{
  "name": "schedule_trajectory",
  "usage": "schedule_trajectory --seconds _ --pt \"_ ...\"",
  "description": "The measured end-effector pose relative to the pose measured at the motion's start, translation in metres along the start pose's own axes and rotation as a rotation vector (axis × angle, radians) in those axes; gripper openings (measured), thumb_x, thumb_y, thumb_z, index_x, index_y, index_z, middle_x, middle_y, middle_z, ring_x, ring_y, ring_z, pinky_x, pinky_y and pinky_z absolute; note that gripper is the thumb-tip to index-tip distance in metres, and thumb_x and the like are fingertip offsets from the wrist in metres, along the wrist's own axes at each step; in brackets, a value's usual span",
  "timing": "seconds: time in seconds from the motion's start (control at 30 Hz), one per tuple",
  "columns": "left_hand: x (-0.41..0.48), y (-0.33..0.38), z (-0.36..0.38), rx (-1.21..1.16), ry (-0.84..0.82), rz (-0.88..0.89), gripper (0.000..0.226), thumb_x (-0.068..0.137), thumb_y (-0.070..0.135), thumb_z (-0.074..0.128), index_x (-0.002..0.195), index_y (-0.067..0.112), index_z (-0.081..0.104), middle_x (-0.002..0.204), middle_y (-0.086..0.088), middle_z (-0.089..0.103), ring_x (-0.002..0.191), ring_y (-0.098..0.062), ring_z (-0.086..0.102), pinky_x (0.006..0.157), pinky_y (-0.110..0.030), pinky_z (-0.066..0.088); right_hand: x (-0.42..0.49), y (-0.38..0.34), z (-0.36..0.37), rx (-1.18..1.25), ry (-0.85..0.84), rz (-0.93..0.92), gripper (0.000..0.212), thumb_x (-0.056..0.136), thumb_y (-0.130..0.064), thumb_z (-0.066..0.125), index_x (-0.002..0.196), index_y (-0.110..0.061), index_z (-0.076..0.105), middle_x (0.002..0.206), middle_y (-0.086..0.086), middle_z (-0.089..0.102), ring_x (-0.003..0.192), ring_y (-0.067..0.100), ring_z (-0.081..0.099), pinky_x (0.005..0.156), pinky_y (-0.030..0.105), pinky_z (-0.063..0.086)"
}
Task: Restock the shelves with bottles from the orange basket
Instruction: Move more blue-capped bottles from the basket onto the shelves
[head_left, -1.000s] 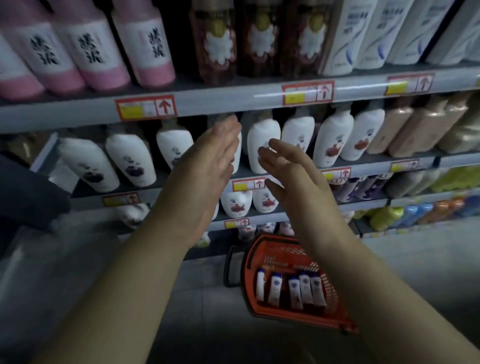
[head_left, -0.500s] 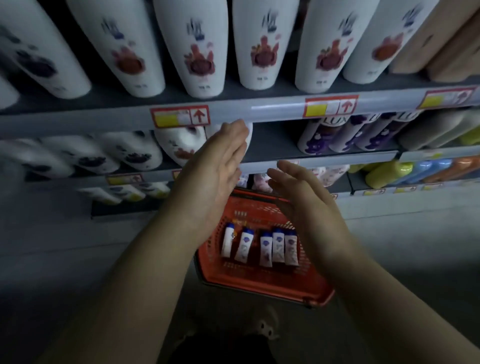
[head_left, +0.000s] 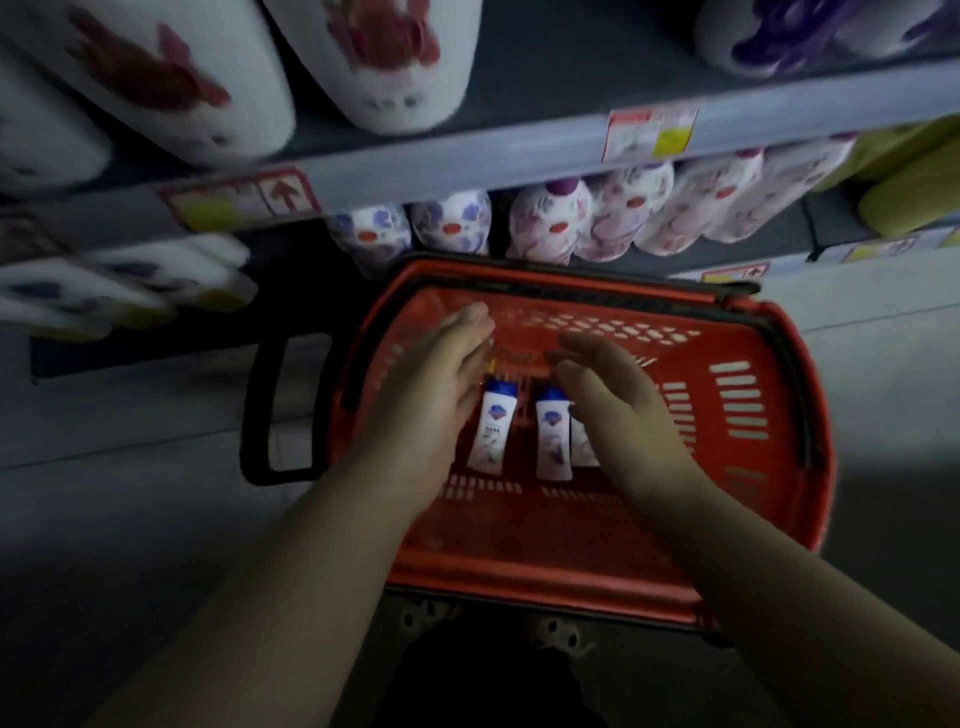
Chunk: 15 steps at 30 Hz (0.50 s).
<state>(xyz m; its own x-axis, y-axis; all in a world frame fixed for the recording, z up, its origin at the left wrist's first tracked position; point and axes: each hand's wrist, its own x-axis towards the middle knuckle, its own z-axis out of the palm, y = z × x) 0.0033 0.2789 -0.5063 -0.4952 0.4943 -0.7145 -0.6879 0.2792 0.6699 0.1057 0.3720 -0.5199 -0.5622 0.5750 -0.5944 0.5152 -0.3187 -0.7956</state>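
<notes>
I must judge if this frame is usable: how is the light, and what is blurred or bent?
Head view: dim, darkest at the corners; the big white bottles on the upper shelf are smeared by motion blur; the shelf edge bows from the wide lens; the small bottles in the orange basket are the sharpest part.

A shop: stocked shelves (head_left: 519, 150) with price tags (head_left: 652, 134), orange basket (head_left: 519, 577).

Head view; steeply downward, close over orange basket (head_left: 519, 571); shelves (head_left: 467, 150) ahead, likely near.

two bare forearms (head_left: 291, 571), bare hands (head_left: 431, 395)
</notes>
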Motion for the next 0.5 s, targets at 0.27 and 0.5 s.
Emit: schedule_trajectory --seconds 0.27,0.5 --pt "0.143 -0.126 -0.014 0.155 0.048 -0.173 0.033 0.096 0.035 0.044 0.126 0.024 0.053 0.135 0.005 0.053 0.119 -0.008 0.051 0.064 -0.020 0.036 0.079 0.145 0.014 -0.260 0.071 0.188 0.013 0.094 -0.025 0.051 0.099 -0.025 0.063 0.095 -0.007 0.064 0.089 0.011 0.059 0.075 0.027 0.043" --pt "0.222 -0.211 -0.039 0.542 0.249 -0.277 0.029 0.097 0.032 0.045 0.117 0.016 0.058 0.105 0.000 0.062 0.082 -0.016 0.059 0.066 -0.017 0.051 0.155 0.238 0.047 -0.460 -0.092 0.273 0.030 0.091 -0.019 0.050 0.120 -0.011 0.053 0.107 0.002 0.063 0.085 0.013 0.061 0.065 0.025 0.050"
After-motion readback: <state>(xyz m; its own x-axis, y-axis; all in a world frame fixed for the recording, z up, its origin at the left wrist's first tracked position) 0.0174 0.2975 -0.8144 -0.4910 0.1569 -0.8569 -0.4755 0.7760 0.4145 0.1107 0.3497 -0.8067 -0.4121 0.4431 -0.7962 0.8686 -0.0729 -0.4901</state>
